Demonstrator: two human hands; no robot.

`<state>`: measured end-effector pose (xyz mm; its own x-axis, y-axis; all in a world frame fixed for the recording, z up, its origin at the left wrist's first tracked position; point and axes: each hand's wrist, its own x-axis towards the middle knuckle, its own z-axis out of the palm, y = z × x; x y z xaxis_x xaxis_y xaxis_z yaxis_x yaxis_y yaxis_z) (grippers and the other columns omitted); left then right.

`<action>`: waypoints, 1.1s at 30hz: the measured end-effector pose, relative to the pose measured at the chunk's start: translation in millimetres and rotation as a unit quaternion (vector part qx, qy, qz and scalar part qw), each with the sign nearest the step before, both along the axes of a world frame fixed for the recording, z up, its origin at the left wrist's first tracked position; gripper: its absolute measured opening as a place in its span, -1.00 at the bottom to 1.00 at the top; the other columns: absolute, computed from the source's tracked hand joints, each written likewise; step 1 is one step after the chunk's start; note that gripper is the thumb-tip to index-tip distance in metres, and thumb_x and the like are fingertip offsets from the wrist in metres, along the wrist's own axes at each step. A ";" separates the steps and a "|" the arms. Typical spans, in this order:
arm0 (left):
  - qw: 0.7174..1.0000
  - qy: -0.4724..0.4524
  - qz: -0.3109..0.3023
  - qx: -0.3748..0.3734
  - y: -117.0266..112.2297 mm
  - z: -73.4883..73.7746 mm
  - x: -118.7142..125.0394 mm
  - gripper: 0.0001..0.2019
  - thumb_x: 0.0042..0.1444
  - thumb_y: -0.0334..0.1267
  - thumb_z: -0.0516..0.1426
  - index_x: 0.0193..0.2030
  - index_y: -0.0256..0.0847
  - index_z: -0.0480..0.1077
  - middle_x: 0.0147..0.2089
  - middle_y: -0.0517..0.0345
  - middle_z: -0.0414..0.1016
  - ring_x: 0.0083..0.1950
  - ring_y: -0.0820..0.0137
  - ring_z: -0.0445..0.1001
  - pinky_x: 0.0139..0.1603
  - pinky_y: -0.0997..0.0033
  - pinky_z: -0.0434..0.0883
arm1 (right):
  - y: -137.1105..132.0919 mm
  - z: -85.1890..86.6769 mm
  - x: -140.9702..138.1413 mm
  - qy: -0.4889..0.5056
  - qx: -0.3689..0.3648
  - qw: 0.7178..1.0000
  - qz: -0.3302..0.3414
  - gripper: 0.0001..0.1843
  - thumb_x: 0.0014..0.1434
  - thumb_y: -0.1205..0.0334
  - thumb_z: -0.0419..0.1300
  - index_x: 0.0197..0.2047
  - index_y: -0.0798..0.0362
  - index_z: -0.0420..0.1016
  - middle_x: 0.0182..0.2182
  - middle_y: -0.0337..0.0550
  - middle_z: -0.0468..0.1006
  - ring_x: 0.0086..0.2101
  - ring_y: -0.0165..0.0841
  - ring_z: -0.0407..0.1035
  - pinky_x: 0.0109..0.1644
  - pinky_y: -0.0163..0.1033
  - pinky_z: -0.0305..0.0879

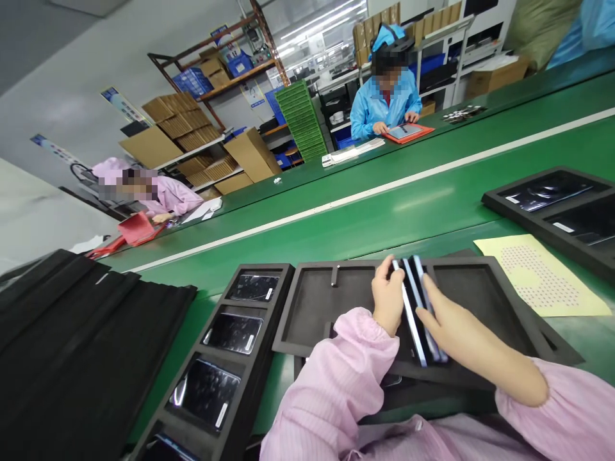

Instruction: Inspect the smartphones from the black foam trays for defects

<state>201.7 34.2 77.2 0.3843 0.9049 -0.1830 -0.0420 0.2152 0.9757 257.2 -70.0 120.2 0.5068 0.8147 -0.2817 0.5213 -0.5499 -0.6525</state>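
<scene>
A small stack of smartphones point(414, 310), standing on edge and seen from their narrow sides, is between my two hands. My left hand point(388, 296) is closed on the left phone's upper end. From the right side, my right hand point(449, 323) presses the outer phone with fingers and thumb. Beneath them lies a black foam tray point(314, 301) with large recesses; its left part has a small upright divider piece point(335, 275). To the left, another black foam tray point(276, 320) holds several dark-screened phones point(233, 331) with white labels.
Black foam sheets point(72, 346) are piled at far left. A yellow dotted sheet point(542, 272) lies right, near a foam tray with phones point(542, 192). Across the green conveyor point(365, 218), a person in blue point(384, 102) and one in pink point(168, 195) handle orange-red items.
</scene>
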 end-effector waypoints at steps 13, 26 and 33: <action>0.999 0.001 -0.008 0.033 2.2 -10.5 -3.8 -0.86 0.09 -0.32 0.04 -0.26 -0.22 0.41 -0.22 0.08 0.52 -0.12 0.34 0.47 0.03 0.29 0.35 | 43.5 -29.1 32.7 0.302 0.156 0.939 -0.048 -0.56 0.12 0.22 0.07 0.07 0.15 0.35 -0.60 -0.37 0.36 -0.67 -0.48 0.24 -0.60 -0.36 0.28; 0.982 -0.079 -0.167 -0.029 -5.2 -11.2 -55.8 -0.55 -0.18 -0.30 0.20 -0.05 -0.17 0.36 0.00 0.08 0.46 0.06 0.23 0.39 0.12 0.23 0.29 | 23.6 -34.6 28.4 0.419 0.096 0.903 0.022 -0.27 -0.12 0.07 0.16 0.16 0.09 0.28 -0.49 -0.29 0.46 -0.53 -0.39 0.32 -0.40 -0.24 0.32; 0.978 -0.084 -0.179 -0.063 -2.6 -12.2 -57.8 -0.58 -0.17 -0.33 0.18 -0.08 -0.13 0.34 -0.08 0.12 0.45 -0.05 0.26 0.40 0.01 0.24 0.34 | 27.2 -37.8 28.3 0.411 0.077 0.908 0.019 -0.33 -0.12 0.07 0.17 0.11 0.06 0.31 -0.54 -0.30 0.38 -0.53 -0.37 0.29 -0.39 -0.21 0.33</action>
